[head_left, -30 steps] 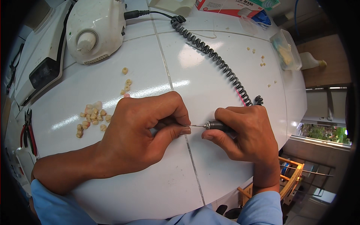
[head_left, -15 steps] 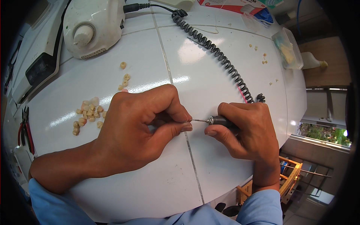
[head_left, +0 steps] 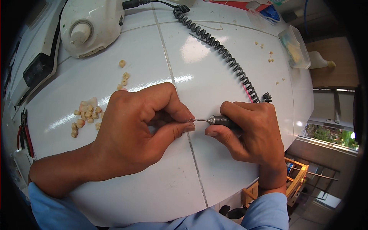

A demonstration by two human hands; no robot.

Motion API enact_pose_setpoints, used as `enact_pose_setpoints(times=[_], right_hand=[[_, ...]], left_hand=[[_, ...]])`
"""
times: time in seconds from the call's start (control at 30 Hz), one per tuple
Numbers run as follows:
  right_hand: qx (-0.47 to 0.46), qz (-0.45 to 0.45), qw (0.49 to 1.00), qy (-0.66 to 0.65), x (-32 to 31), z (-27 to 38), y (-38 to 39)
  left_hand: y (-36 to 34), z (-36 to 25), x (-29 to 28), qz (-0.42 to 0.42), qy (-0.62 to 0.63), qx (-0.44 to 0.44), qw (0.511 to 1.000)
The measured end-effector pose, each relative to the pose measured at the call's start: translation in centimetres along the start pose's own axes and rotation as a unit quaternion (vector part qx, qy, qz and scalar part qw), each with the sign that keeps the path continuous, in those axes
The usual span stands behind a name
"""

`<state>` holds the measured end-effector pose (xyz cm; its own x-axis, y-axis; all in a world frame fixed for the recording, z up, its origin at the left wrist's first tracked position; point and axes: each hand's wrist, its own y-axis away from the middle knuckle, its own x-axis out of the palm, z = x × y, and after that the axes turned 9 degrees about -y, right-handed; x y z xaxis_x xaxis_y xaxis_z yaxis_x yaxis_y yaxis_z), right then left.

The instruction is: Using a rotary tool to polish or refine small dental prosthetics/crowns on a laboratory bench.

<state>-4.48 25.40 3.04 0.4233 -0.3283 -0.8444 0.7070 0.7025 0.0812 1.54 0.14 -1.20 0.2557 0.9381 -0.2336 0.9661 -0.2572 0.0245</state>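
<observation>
My right hand (head_left: pixel 255 132) is closed around a dark rotary handpiece (head_left: pixel 223 121) with a ribbed grip and a metal collar. From the collar a thin metal bur (head_left: pixel 200 120) points left, roughly level. Its tip reaches the thumb and index fingertips of my left hand (head_left: pixel 140 124), which are pinched together. Whatever they hold is hidden behind the fingers. Left of that hand lies a loose pile of small ivory tooth-shaped pieces (head_left: pixel 89 112). A few more such pieces (head_left: pixel 125 79) lie beyond it.
A coiled black cord (head_left: pixel 226 55) crosses the white tiled tabletop (head_left: pixel 153 199). At the far left stands a white control box with a knob (head_left: pixel 80 33). Red-handled pliers (head_left: pixel 24 134) lie at the left edge; a clear plastic tub (head_left: pixel 294 48) stands far right, near tiny yellowish bits (head_left: pixel 271 60).
Both hands, with the handpiece, have shifted very slightly left in the picture. The surroundings at the left have shifted likewise; the pinch and the grip look the same.
</observation>
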Motion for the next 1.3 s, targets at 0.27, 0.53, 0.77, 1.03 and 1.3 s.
enact_pose_setpoints(times=[0.27, 0.53, 0.77, 1.03, 1.3], right_hand=[[-0.008, -0.007, 1.000, 0.008, 0.14, 0.03, 0.06], [0.002, -0.005, 1.000, 0.008, -0.02, 0.19, 0.22], [0.010, -0.005, 1.000, 0.013, -0.05, 0.11, 0.16], [0.010, -0.006, 1.000, 0.002, -0.19, 0.09, 0.17], [0.002, -0.004, 1.000, 0.010, -0.23, 0.14, 0.10]], left_hand=[[0.00, -0.02, 0.10, -0.004, -0.016, 0.013, 1.000], [0.20, -0.09, -0.06, 0.002, 0.002, 0.007, 1.000], [-0.11, 0.17, 0.06, -0.002, 0.041, 0.003, 0.999], [-0.21, -0.20, -0.14, 0.013, 0.014, 0.005, 1.000], [-0.14, -0.32, -0.18, 0.010, 0.004, -0.002, 1.000]])
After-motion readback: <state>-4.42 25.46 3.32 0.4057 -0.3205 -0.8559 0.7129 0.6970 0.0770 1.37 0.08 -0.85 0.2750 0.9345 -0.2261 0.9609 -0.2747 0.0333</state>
